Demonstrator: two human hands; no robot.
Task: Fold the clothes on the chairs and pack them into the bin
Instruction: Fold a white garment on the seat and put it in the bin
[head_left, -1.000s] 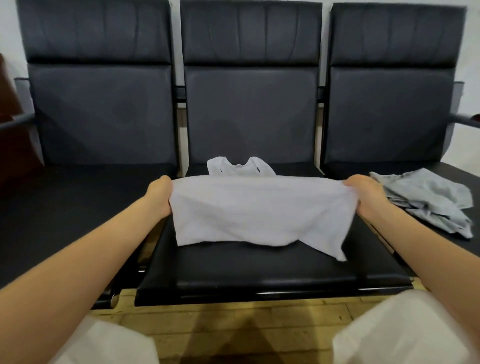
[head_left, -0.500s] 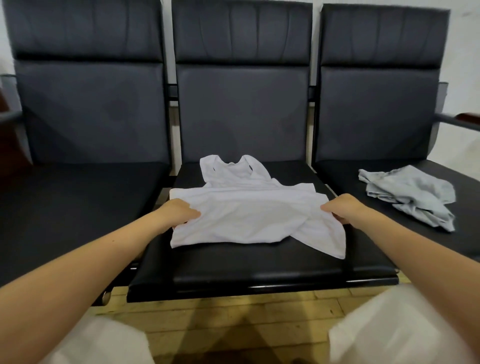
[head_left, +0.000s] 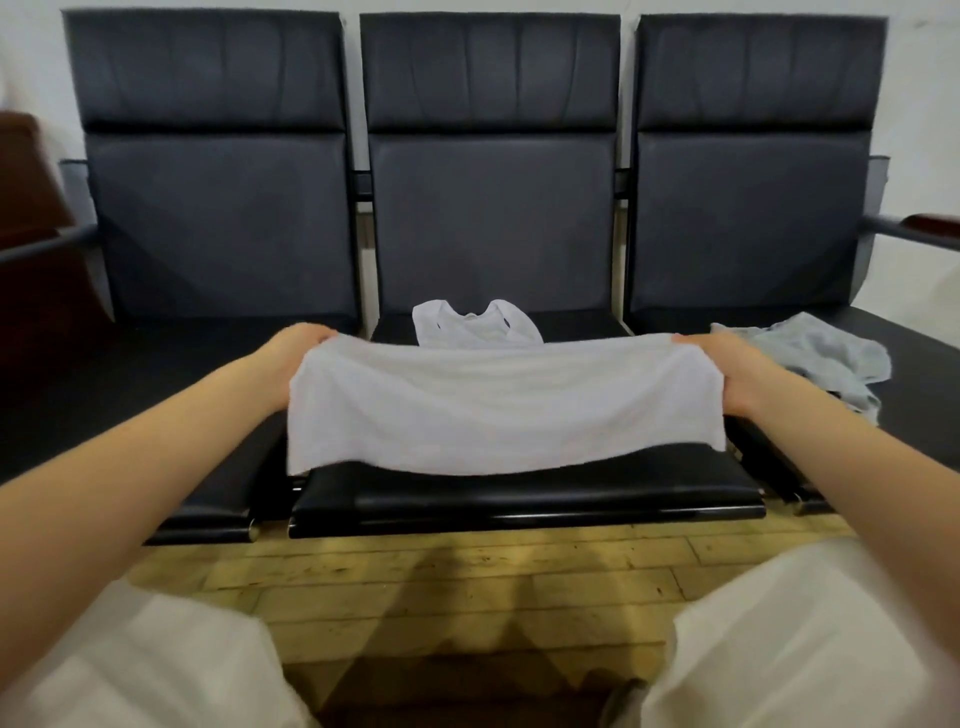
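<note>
The thin white sleeveless top (head_left: 498, 400) is held taut above the middle black padded chair seat (head_left: 545, 483), each grip, left hand (head_left: 291, 358) and right hand (head_left: 727, 369), closed on an edge; folding is judged only begun. A crumpled grey garment (head_left: 815, 358) waits unfolded on the right seat; no bin is visible.

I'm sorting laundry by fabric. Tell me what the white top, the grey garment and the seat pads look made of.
White top: thin, matte knit, probably cotton jersey; it sags softly between both hands.
Grey garment: similar soft fabric, crumpled; fibre uncertain.
Seat pad: black leather or vinyl, with a slight sheen on its front edge.
</note>
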